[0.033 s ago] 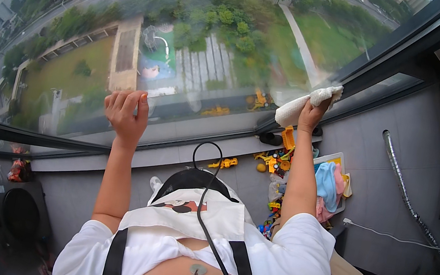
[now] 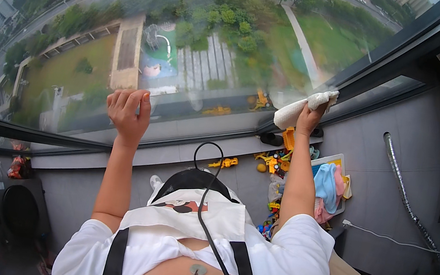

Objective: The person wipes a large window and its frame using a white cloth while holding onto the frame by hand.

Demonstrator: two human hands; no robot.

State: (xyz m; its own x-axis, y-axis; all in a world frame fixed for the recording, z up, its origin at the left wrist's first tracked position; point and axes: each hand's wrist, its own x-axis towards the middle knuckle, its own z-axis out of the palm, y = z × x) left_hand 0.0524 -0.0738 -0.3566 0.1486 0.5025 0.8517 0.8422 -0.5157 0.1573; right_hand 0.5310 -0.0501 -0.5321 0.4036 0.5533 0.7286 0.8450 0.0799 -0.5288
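Note:
My right hand (image 2: 309,120) grips a white textured cloth (image 2: 290,112), which lies along the large window pane (image 2: 183,81) close to its dark right-hand frame. Part of the cloth bunches up above the fingers. On the left, my left hand (image 2: 129,111) is raised at the glass with its fingers curled together. Nothing shows in it; the palm side is hidden, and I cannot tell whether the knuckles touch the pane. Hazy streaks and reflections show on the glass, with trees, a road and buildings beyond.
Yellow toy vehicles (image 2: 273,161) and other small toys lie below my right arm. Beside them is a light bin (image 2: 339,160) with blue and pink cloths. A silvery hose (image 2: 400,184) and a white cable (image 2: 384,239) cross the grey floor. A black boxy thing (image 2: 21,211) stands at left.
My right hand and the cloth have shifted slightly left and down, still at the window's right side. My left hand keeps nearly the same place and curl.

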